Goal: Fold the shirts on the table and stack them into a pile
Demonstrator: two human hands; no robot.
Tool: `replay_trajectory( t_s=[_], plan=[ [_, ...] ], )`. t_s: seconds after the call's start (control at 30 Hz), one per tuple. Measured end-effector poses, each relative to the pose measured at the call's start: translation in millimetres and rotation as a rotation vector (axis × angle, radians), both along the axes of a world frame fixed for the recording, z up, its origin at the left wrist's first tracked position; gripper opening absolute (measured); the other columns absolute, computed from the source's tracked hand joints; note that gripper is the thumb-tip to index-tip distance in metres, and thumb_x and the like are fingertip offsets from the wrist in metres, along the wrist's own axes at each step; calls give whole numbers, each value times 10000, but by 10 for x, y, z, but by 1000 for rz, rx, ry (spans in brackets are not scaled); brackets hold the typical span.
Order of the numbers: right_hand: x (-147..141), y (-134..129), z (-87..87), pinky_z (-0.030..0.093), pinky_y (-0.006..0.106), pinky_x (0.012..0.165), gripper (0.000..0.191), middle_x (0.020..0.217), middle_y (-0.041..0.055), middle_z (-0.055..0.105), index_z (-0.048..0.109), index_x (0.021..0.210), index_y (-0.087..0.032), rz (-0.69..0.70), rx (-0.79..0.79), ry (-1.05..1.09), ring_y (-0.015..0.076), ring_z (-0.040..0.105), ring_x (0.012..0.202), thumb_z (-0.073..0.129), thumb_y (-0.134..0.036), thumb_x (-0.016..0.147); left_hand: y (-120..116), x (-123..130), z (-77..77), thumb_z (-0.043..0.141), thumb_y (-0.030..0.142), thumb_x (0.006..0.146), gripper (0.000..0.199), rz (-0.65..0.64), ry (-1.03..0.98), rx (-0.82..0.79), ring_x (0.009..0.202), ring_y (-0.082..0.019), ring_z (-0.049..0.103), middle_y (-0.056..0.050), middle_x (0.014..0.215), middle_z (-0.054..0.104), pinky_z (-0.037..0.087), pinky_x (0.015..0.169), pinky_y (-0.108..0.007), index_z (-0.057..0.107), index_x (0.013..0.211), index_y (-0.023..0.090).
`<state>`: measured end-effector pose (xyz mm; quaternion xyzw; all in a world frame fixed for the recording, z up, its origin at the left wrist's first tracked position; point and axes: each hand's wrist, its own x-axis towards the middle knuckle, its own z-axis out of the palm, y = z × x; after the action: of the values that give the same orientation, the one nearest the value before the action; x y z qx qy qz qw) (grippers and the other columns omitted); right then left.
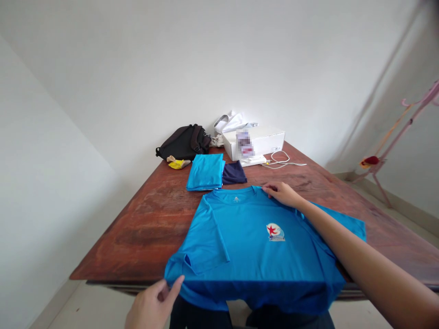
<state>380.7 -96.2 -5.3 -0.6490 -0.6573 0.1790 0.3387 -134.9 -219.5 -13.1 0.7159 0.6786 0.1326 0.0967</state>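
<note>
The main hazard I logged lay at the near edge of the wooden table [137, 233]: the lower body of the blue T-shirt [240, 246] hung over it, front side up, and that overhang could have dragged the garment off the table had its weight been left unchecked. The shirt lay mostly on the tabletop, with one sleeve turned inward on the left of the view and the other spread out beneath the right forearm [363, 269]. That turned sleeve was a second risk: a careless sweep of either hand could have flipped it open. Pressure at the collar could also have pulled the fabric askew, or creased it across the printed chest logo [275, 231].

The right arm reached diagonally across the shirt, and the right hand [279, 193] rested at the collar and shoulder with its fingers lightly curled. I could not tell whether it was pinching the fabric or only lying on it. The left hand [152, 307] sat low at the hem, open, with thumb and fingers apart and a fingertip [179, 280] at the shirt's edge — no clear grip.

Beyond the collar lay a folded blue garment [206, 172] — a possible snag if the shirt was dragged that way.
</note>
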Motion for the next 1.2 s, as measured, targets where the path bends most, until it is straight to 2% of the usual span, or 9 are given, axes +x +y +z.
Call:
replay_trajectory(
  t_s=[0.13, 0.23, 0.5, 0.63, 0.77, 0.87, 1.0, 1.13, 1.2],
  plan=[
    [5, 4, -12, 470, 303, 637, 370, 696, 38, 746, 772, 995, -211, 4, 10, 3, 233, 681, 676, 519, -477, 943, 3, 37, 84, 515, 699, 887, 545, -10, -7, -146, 598, -178, 617, -22, 606, 645, 379, 573, -232, 668, 640, 237],
    [13, 9, -18, 471, 302, 648, 366, 700, 33, 744, 777, 1009, -217, 2, 1, -6, 231, 681, 681, 521, -471, 950, -10, 59, 89, 526, 652, 897, 470, -36, 16, -208, 602, -183, 635, -16, 608, 653, 361, 559, -227, 739, 747, 261],
    [18, 12, -21, 465, 307, 655, 374, 710, 34, 746, 773, 1023, -212, 10, -4, 1, 229, 675, 680, 518, -475, 948, 18, 2, -8, 429, 434, 966, 428, -86, 141, -168, 563, -142, 553, 0, 579, 569, 286, 545, -219, 589, 638, 210],
    [17, 9, -21, 463, 308, 638, 381, 702, 36, 748, 779, 1014, -211, 4, 6, -7, 231, 672, 681, 515, -479, 946, 42, -136, 45, 427, 410, 959, 405, -119, 181, -150, 563, -137, 534, 8, 584, 563, 269, 553, -229, 568, 637, 208],
    [20, 13, -26, 470, 316, 650, 390, 709, 40, 752, 779, 1020, -212, 0, 1, -4, 232, 673, 671, 517, -490, 942, 76, -288, 140, 429, 392, 955, 361, -141, 173, -165, 598, -152, 595, 7, 621, 617, 286, 568, -230, 646, 713, 232],
    [20, 15, -23, 473, 318, 662, 394, 712, 43, 752, 780, 1012, -209, -12, -9, -2, 234, 676, 676, 522, -497, 936, 91, -341, 192, 434, 379, 950, 331, -125, 128, -153, 617, -157, 629, 9, 639, 634, 318, 574, -218, 673, 760, 251],
    [21, 12, -8, 469, 322, 674, 396, 725, 46, 757, 779, 1009, -204, -9, -27, 4, 241, 683, 697, 527, -499, 932, 91, -284, 267, 465, 421, 939, 335, -90, 54, -99, 571, -148, 590, 18, 602, 602, 342, 554, -211, 618, 706, 236],
    [24, 9, -4, 468, 324, 679, 411, 727, 50, 758, 775, 1008, -204, -1, -34, 4, 246, 683, 710, 518, -517, 934, 91, -53, 440, 489, 587, 940, 443, -137, -177, -72, 558, -145, 557, 16, 596, 582, 417, 570, -217, 580, 704, 224],
    [25, 8, -7, 467, 323, 678, 423, 729, 52, 756, 772, 1011, -202, -6, -35, 1, 246, 681, 712, 511, -526, 935, 98, 103, 536, 496, 650, 931, 462, -148, -346, -143, 596, -156, 609, 4, 666, 632, 470, 596, -226, 630, 818, 223]
  ],
)
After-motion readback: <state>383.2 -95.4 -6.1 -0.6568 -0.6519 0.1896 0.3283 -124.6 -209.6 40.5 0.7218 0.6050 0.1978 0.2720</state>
